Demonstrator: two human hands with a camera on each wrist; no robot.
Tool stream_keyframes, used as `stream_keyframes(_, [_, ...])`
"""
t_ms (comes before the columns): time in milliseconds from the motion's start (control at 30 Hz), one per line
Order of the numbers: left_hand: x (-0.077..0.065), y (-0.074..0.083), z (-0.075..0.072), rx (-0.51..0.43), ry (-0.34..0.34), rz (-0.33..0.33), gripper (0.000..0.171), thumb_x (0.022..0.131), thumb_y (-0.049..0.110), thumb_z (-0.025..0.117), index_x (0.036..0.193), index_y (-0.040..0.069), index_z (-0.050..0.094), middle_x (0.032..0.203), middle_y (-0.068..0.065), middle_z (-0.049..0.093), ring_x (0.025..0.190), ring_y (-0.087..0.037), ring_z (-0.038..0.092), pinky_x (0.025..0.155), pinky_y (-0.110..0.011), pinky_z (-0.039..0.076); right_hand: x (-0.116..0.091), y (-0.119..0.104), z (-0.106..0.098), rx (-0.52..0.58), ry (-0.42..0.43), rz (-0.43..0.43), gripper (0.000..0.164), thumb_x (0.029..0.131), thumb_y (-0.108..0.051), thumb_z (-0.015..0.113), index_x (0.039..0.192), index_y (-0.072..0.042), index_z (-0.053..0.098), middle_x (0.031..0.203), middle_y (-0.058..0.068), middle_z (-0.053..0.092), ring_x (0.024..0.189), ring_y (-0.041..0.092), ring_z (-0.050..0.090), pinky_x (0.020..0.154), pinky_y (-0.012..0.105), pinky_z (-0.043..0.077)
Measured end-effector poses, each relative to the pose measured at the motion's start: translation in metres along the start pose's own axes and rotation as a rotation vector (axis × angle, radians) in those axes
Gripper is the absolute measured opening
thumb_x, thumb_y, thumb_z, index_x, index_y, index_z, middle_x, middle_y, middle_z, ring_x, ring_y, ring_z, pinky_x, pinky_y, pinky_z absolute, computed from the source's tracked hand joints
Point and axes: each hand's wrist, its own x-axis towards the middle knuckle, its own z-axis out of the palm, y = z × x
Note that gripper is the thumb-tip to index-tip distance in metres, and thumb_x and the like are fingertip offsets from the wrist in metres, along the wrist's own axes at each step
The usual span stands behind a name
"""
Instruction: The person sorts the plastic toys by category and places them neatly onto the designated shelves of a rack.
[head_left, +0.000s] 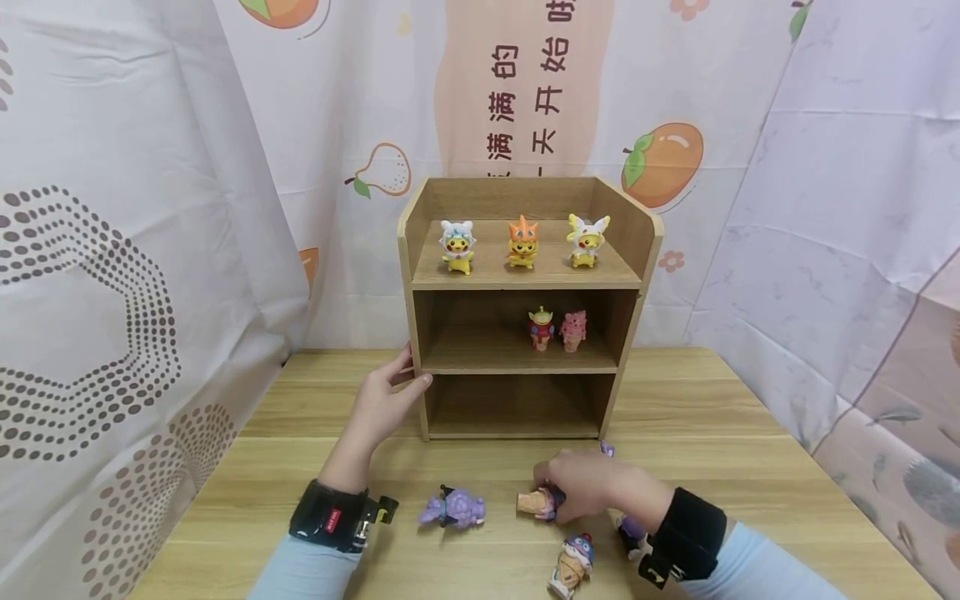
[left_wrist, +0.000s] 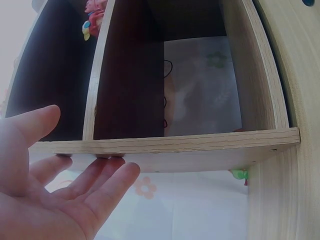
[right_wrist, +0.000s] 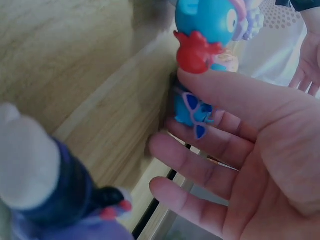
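Shelf (head_left: 517, 285) sits in the center of the frame, and the left hand (head_left: 384, 404) is at its left side: fingers pretty straight against the outside panel, thumb sticking up off the wood, nothing clamped. Guessing it's just there to steady the unit, since the touch looks light.

The right hand (head_left: 588, 483) is lower, right of center, with thumb and fingers closed around the head end of an ice-cream-cone figurine (head_left: 535, 504). That one lies on the table (head_left: 712, 400), cone pointing left, so taking it by the head seems like the easy way in. Right wrist view shows tiny sunglasses (right_wrist: 191, 101) between thumb and fingers; can't tell how tight the squeeze is, though.

Bottom center there's a blue-headed figurine (head_left: 572, 567), with a purple figurine (head_left: 457, 510) farther left, both lying down within easy reach. A dark-and-purple figurine (head_left: 632, 529) is partly hidden by the black wrist strap (head_left: 686, 533).

Up top, three yellow figurines (head_left: 522, 247) stand well apart, probably so each one shows. A green-headed figurine (head_left: 541, 329) and a pink figurine (head_left: 573, 332) share the middle level's right half.
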Motion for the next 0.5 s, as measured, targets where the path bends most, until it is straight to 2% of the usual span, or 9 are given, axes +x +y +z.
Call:
stream_keyframes(200, [0.0, 0.0, 0.0, 0.003, -0.001, 0.003, 0.068, 0.098, 0.027, 0.072, 0.156, 0.009, 0.042, 0.147, -0.019, 0.053, 0.126, -0.036, 0.059, 0.093, -0.046, 0.056, 0.0, 0.007, -0.004, 0.041, 0.047, -0.049, 0.041, 0.076, -0.009, 0.083, 0.115, -0.015, 0.071, 0.1, -0.008, 0.067, 0.084, 0.005, 0.059, 0.071, 0.028, 0.053])
stream_keyframes(300, [0.001, 0.0, 0.0, 0.005, 0.001, 0.004, 0.067, 0.098, 0.026, 0.072, 0.156, 0.01, 0.042, 0.147, -0.019, 0.053, 0.126, -0.036, 0.059, 0.092, -0.046, 0.056, 0.0, 0.01, -0.006, 0.041, 0.065, -0.064, 0.04, 0.079, -0.009, 0.081, 0.117, -0.014, 0.071, 0.103, -0.007, 0.069, 0.086, 0.004, 0.06, 0.072, 0.029, 0.055])
stream_keyframes(500, [0.0, 0.0, 0.0, 0.007, -0.002, 0.013, 0.067, 0.098, 0.025, 0.071, 0.156, 0.009, 0.041, 0.148, -0.02, 0.052, 0.126, -0.037, 0.059, 0.092, -0.046, 0.056, 0.0, 0.014, -0.009, 0.068, 0.129, -0.097, 0.038, 0.081, -0.007, 0.079, 0.118, -0.011, 0.07, 0.092, -0.008, 0.065, 0.076, 0.004, 0.057, 0.064, 0.026, 0.05])
